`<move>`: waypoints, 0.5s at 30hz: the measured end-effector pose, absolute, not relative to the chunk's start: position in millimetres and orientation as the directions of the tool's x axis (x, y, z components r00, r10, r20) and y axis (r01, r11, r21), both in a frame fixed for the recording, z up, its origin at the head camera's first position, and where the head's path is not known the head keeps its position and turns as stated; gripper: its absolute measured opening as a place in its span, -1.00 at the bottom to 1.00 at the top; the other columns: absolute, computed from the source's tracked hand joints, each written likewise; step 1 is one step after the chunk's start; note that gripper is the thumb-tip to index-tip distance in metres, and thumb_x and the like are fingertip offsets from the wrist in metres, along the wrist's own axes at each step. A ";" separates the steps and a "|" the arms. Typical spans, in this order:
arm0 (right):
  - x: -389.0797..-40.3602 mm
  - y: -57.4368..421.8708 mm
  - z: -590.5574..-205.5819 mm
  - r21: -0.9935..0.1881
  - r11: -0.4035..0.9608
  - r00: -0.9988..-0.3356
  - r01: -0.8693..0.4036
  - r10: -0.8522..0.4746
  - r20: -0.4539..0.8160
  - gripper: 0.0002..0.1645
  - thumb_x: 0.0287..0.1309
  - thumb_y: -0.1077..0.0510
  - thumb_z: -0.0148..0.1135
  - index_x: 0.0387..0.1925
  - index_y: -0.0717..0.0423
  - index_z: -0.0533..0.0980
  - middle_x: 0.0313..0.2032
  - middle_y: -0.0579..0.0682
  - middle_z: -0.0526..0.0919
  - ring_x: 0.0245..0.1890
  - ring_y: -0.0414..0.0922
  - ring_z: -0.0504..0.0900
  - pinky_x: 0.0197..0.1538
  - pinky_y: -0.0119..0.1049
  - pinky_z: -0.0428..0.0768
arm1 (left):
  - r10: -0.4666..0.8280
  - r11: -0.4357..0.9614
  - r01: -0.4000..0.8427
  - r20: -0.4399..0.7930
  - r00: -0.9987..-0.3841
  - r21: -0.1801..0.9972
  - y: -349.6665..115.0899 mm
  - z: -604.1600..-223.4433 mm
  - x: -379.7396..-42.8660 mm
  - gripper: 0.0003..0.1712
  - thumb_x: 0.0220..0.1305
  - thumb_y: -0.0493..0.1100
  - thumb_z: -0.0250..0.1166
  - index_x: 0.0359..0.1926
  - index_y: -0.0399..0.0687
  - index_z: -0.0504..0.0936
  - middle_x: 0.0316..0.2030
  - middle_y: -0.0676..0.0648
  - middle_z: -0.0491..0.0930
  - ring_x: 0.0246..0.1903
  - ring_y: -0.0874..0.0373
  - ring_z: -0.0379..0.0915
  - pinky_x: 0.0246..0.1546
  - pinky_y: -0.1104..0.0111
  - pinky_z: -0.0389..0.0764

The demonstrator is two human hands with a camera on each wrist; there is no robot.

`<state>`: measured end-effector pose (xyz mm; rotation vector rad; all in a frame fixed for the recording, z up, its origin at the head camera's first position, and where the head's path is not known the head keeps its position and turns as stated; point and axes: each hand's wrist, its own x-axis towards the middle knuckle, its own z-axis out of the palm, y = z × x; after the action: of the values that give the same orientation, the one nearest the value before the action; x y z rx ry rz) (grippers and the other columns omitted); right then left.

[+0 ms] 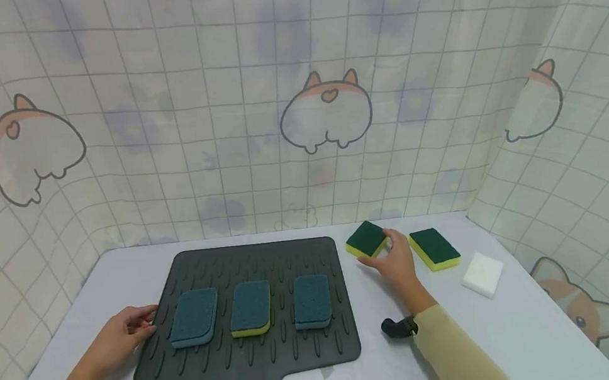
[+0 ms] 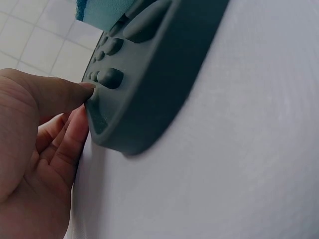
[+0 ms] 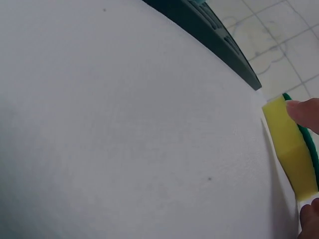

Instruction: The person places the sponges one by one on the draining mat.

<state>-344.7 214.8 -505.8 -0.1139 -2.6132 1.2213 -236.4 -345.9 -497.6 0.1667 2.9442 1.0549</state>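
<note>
At the left edge of a dark grey rubber drying mat (image 1: 246, 365), my left hand (image 1: 117, 340) pinches the rim, thumb on top in the left wrist view. Three blue-green scouring sponges lie in a row on the mat: a left one (image 1: 194, 316), a middle one (image 1: 250, 305) with a yellow underside, and a right one (image 1: 311, 300). Beyond the mat's right side, my right hand (image 1: 395, 261) holds a green-and-yellow sponge (image 1: 366, 238) between thumb and fingers. In the right wrist view that sponge's yellow side (image 3: 286, 144) faces the camera, close to the tabletop.
To the right of my right hand lies another green-and-yellow sponge (image 1: 434, 247), with a white sponge block (image 1: 483, 274) beyond it. Everything rests on a white-covered table (image 1: 384, 370). A tile-patterned curtain (image 1: 251, 127) stands behind and along both sides.
</note>
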 end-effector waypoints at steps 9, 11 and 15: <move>-354.6 222.6 -506.3 -0.742 0.670 -0.981 -0.012 0.136 0.138 0.25 -0.26 -0.25 0.50 0.39 0.06 0.08 0.41 0.10 0.08 0.40 0.06 0.07 0.38 0.03 0.14 | 0.102 0.772 0.093 0.022 -0.995 0.629 -346.7 -498.5 -237.5 -0.46 0.22 -0.21 0.26 0.20 -0.30 0.42 -0.13 -0.14 0.49 -0.20 0.11 0.41 -0.33 0.41 0.52; -355.8 223.9 -505.4 -0.743 0.669 -0.984 -0.015 0.123 0.131 0.25 -0.26 -0.25 0.50 0.40 0.06 0.07 0.41 0.10 0.08 0.40 0.06 0.08 0.37 0.04 0.15 | 0.103 0.768 0.091 0.017 -0.995 0.634 -346.9 -498.3 -237.8 -0.46 0.23 -0.21 0.26 0.21 -0.29 0.42 -0.13 -0.14 0.48 -0.19 0.09 0.41 -0.33 0.41 0.51; -357.8 225.1 -504.0 -0.753 0.658 -0.989 -0.019 0.098 0.111 0.28 -0.27 -0.25 0.51 0.40 0.07 0.05 0.40 0.11 0.10 0.38 0.07 0.11 0.36 0.05 0.16 | 0.107 0.754 0.083 0.003 -0.994 0.652 -347.1 -497.4 -237.5 -0.46 0.25 -0.20 0.24 0.23 -0.28 0.39 -0.10 -0.13 0.47 -0.17 0.08 0.39 -0.32 0.43 0.51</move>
<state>-357.8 225.1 -504.0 -0.0649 -2.7294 1.2427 -237.5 -347.1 -497.4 0.1575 2.9099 1.0790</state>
